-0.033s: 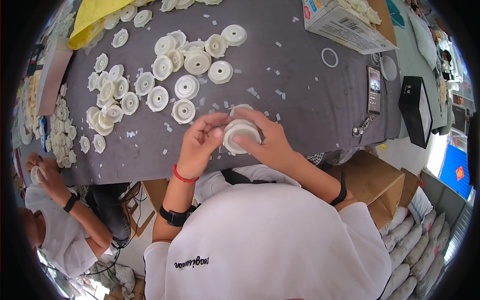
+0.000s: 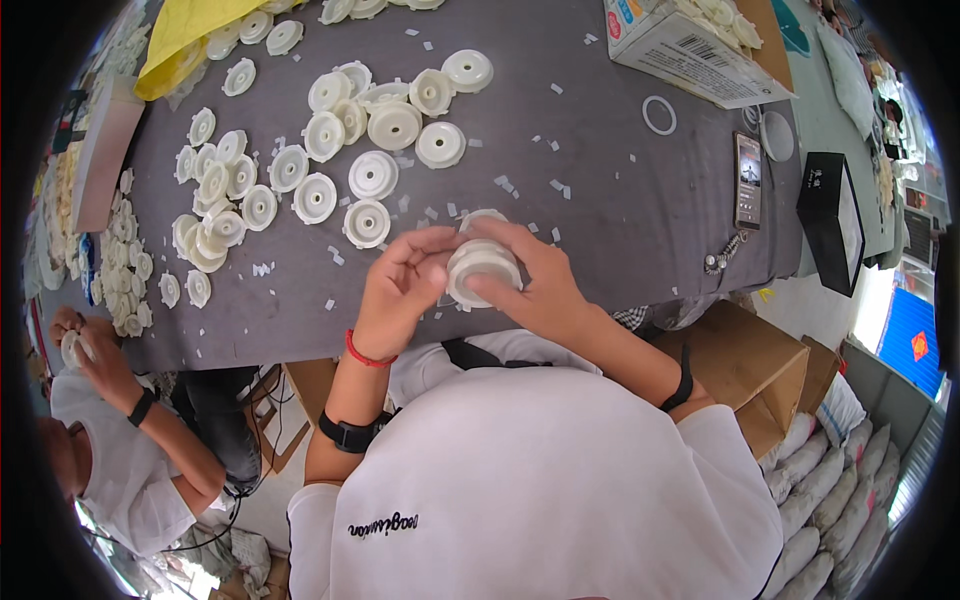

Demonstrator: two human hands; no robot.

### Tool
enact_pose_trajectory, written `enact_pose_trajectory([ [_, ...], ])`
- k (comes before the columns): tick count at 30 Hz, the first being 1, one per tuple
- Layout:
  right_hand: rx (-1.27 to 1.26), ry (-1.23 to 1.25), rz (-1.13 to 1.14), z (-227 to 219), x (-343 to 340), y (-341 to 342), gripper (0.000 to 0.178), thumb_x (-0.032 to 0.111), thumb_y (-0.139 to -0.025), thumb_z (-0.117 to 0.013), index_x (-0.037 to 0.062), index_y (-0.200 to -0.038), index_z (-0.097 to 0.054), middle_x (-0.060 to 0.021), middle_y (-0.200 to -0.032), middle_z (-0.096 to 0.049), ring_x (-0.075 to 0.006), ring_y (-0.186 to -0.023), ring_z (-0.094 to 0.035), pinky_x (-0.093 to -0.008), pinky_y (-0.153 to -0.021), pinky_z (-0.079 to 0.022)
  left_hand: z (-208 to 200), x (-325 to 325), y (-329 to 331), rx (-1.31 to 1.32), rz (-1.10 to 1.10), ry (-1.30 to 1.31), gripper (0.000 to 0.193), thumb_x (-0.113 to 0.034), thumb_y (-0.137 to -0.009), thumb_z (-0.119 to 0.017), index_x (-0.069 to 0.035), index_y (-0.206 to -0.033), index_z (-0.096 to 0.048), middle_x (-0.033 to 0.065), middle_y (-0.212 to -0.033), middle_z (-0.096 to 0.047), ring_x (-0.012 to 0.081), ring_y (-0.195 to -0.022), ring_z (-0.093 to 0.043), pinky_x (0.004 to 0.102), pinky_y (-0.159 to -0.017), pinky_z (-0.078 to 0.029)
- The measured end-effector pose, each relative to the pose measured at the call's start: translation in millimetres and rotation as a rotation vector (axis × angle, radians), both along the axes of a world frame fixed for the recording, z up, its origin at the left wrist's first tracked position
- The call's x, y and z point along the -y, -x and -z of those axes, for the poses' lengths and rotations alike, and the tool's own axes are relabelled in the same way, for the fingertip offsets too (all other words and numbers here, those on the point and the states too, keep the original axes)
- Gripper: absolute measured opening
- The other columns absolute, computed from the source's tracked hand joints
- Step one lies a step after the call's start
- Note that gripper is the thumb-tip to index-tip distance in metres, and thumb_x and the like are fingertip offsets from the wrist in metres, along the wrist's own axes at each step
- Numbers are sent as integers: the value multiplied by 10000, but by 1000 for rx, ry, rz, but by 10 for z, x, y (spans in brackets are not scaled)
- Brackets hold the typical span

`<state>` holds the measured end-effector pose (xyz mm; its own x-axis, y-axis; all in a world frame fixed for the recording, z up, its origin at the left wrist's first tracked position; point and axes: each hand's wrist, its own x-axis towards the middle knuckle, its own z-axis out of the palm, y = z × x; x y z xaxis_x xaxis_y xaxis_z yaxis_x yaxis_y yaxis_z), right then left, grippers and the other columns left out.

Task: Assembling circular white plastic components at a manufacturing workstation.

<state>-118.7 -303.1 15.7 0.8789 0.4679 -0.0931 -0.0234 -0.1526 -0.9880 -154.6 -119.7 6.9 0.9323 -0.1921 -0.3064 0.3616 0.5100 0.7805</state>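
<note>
In front of my chest, at the table's near edge, a round white plastic cap is held between my hands. My right hand grips it from the right, its thumb lying across the face and its fingers over the far side. From the left, my left hand closes on its rim with bent fingers and thumb; the exact contact of those fingertips is partly hidden. Just beyond my fingers, part of another pale rim shows. Many similar white caps lie in loose groups on the grey cloth-covered table, some overlapping.
Small pale scraps are scattered over the cloth. Back right stands an open carton of caps; nearer are a white ring, a phone and a black box. At left, another person's hand holds a white piece.
</note>
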Motion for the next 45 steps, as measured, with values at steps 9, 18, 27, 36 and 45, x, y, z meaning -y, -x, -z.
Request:
enact_pose_trajectory([
  [9,683,23,-9,171,64,-76,531,149,-668,-781,16,-1116,-528,-149,-1014,-631,-271,-791,-639,-335,-658,-511,-1,4,-2,200,113,91,515,77,-759,-647,27,-1229,-443,133,-1189,-532,191,-1113,-515,334,-951,-424],
  [18,690,-111,71,233,36,-34,338,89,-706,-723,32,-970,-520,-159,-1102,-616,-269,-752,-629,-338,-640,-505,-73,86,-3,-300,193,351,447,-258,-941,-462,15,-1283,-370,129,-1180,-520,223,-1135,-509,378,-925,-459],
  [27,-7,-344,137,37,25,-4,180,161,-869,-596,14,-973,-594,-102,-1080,-609,-182,-884,-590,-290,-723,-492,70,118,80,-134,60,169,544,-224,-845,-622,18,-1275,-392,135,-1205,-513,229,-1125,-514,353,-954,-431],
  [36,-451,-286,221,141,-46,36,295,261,-886,-600,-26,-954,-603,-80,-932,-631,-106,-828,-582,-247,-725,-475,-67,191,144,276,27,-594,640,-42,-711,-737,26,-1268,-428,110,-1187,-520,187,-1105,-504,319,-949,-399],
  [45,-430,-185,201,131,-57,61,279,268,-882,-605,-11,-903,-597,-48,-808,-630,-78,-742,-569,-228,-651,-455,-66,164,154,256,29,-619,662,-96,-680,-780,-11,-1262,-477,136,-1226,-506,210,-1100,-518,315,-918,-435],
])
